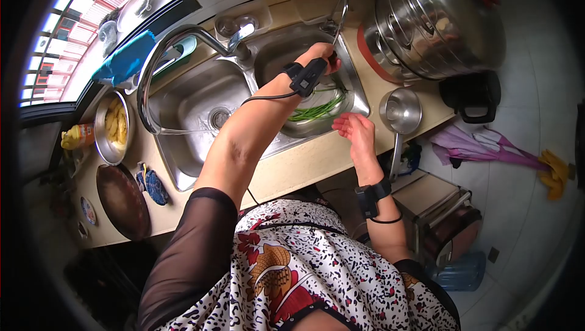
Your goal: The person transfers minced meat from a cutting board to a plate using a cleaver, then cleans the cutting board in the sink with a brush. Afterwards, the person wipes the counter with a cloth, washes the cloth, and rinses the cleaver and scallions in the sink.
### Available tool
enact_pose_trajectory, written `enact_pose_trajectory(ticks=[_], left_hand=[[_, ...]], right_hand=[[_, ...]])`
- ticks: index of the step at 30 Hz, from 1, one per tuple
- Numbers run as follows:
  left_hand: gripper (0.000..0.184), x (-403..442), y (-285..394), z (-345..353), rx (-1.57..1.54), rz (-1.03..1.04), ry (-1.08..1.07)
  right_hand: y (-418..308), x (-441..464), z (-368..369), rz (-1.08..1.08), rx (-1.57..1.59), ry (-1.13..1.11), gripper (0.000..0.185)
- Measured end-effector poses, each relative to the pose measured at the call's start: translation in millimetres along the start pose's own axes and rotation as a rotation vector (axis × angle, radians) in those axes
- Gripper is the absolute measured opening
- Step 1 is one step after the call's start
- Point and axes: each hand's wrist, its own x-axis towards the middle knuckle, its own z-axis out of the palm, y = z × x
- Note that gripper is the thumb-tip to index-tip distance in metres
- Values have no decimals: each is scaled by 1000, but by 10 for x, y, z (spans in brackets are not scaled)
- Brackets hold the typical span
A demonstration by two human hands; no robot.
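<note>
My left hand (322, 55) reaches across into the right sink basin (268, 57), near its far right corner. Its fingers curl in around something dark that I cannot make out. Below that hand, a bunch of long green stalks, which look like scallions (318, 110), lies along the near side of the basin. My right hand (356, 131) hovers by the basin's near right corner, palm up with fingers stretched out and nothing in it. A slim metal tap (344, 9) rises behind my left hand.
A curved faucet (146, 81) arches over the left basin (195, 102). A big steamer pot (426, 26) and a metal ladle (402, 112) stand right of the sink. Leftward are a bowl of yellow pieces (116, 125), a round dark lid (122, 200) and a blue cloth (152, 186).
</note>
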Motion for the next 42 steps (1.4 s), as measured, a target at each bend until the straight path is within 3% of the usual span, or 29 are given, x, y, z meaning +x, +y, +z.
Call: enact_pose_trajectory(ticks=[4,8,12,16,21,23,28,31,33,35,39,40,42], left_hand=[[22,199,-14,-18,88,-63,-55],[22,236,16,-167,206,-201,-240],[15,-19,-75,-370,354,-84,-252],[2,-465,-227,-732,636,180,-330],[8,-868,-406,-1286,1067,432,-378],[10,-992,-502,-1577,1180,475,-355],[12,-1626,-645,-2145,1423,806,-242],[13,-2097,-677,-2346,1436,762,-179],[12,-2303,-706,-2553,1410,728,-164],[11,-2518,-686,-2739,1415,673,-174],[12,-2844,-716,-3096,1417,586,-146],[12,-2861,-788,-3224,1341,639,-142],[13,-2947,-841,-3393,1281,569,-125]], right_hand=[[43,169,30,14,21,6,22],[-13,369,53,14,13,32,21],[-133,509,68,-13,67,99,20],[-190,645,49,-49,79,116,18],[-201,821,97,-69,59,107,16],[-182,1029,95,-96,46,65,16],[-423,1831,229,-193,-20,-54,18],[-244,2780,115,-108,-2,-207,19],[-280,3046,307,9,-197,-52,19],[-280,3243,311,39,-172,-215,23],[-208,3417,282,106,80,-255,20],[-220,3473,250,195,214,-438,19],[-210,3498,220,203,545,-483,21]])
